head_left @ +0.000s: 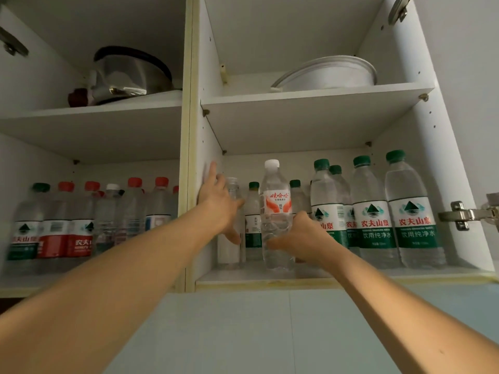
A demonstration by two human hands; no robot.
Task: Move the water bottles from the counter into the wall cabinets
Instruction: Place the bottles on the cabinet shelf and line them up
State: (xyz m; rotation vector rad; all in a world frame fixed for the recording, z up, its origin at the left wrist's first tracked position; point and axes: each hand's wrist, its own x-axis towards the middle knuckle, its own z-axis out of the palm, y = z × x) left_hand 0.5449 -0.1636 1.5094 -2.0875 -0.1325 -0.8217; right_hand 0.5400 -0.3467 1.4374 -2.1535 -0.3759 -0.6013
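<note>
On the lower shelf (270,276) of the right-hand wall cabinet, near its front edge and left of centre, stands a white-capped water bottle (276,209) with a red-and-white label, upright. The right hand (299,238) grasps it low on the body, thumb on the near face and fingers curled round the right side. Just left of it, the left hand (220,205) is released, fingers spread and straight, reaching past the cabinet's left wall; it lies against a clear, uncapped-looking bottle (232,211) that is blurred, and whether the fingers press it or only brush it is unclear. Behind these two stand small green-capped bottles (253,211), farther back on the shelf. To the right, a row of taller green-capped bottles (372,211) with green-and-white labels fills the shelf up to the right wall, standing close together.

On the shelf above lies a white bowl-like dish (332,74). A metal hinge (464,214) sticks out at the right edge of the cabinet.

In the left-hand cabinet, the lower shelf holds a packed row of red-capped bottles (81,220) with one green-capped and one white-capped among them. Above them sits a steel pot (129,74) tilted on its side.
</note>
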